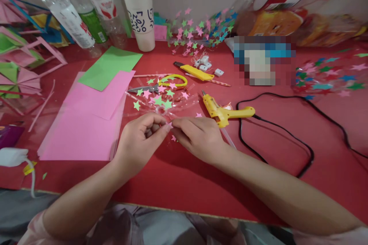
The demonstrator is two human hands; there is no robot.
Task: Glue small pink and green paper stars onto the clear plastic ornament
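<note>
My left hand [140,139] and my right hand [198,138] meet at the middle of the red table [178,176], fingertips touching. Between them they pinch a small pink paper star [170,125]. Just beyond the fingers lies a clear plastic piece cut into fanned strips [161,105], with pink and green stars stuck on it. Both hands are closed in a pinch. Another pink star [173,138] lies under my right hand's fingers.
A yellow glue gun [224,111] with a black cord [287,134] lies right of the hands. Yellow-handled scissors [166,83], a yellow cutter [194,71], pink paper sheets [86,122], green paper [110,67], bottles [71,19] and a white cup [140,15] stand behind.
</note>
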